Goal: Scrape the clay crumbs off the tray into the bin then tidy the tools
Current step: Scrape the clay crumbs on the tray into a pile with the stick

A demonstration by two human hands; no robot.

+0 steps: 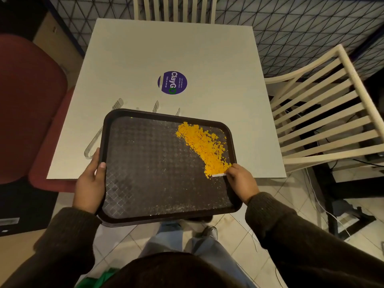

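The tray [149, 163] sticks out over the near edge of the bench [166, 48]. The left hand [90, 183] holds its left rim. The right hand [241, 179] is at its right rim and pinches a small scraper [218, 175]. The clay crumbs [204, 144] lie in the tray's far right part (the scraper touches their near end). Tools [118, 103] lie on the bench just behind the tray, with a sticker [172, 82] farther back. A chair [324, 113] stands right of the bench.

Dark brown knitted sweater [166, 271], its left sleeve [62, 235] and right sleeve [291, 229] ending in ribbed cuffs. Left grip [89, 183] and right grip [242, 181] are bare. Light blue jeans [203, 246], pale sneaker [211, 231] below.
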